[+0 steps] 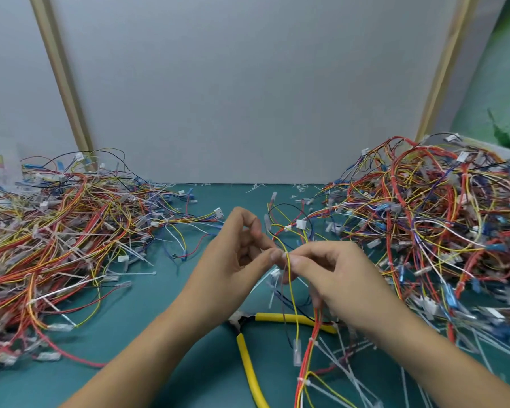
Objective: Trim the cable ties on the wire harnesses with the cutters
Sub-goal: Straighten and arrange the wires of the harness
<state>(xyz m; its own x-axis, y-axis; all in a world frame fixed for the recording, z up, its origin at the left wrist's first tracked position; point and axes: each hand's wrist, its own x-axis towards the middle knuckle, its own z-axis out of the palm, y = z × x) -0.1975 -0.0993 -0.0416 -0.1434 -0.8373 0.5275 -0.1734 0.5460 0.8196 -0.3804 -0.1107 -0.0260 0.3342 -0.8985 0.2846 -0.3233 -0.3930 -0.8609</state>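
Observation:
My left hand (239, 254) and my right hand (333, 272) meet above the middle of the green table, and both pinch the same wire harness (292, 293) between thumb and fingertips. Its yellow, red and dark wires hang down from my fingers toward me, with white cable ties (333, 357) sticking out from the red bundle lower down. The yellow-handled cutters (248, 360) lie on the table below my hands with their handles spread apart, and neither hand touches them.
A big pile of harnesses (59, 240) covers the left of the green table (147, 313). A taller pile (433, 228) fills the right. Cut tie ends (301, 189) lie scattered at the back by the grey wall.

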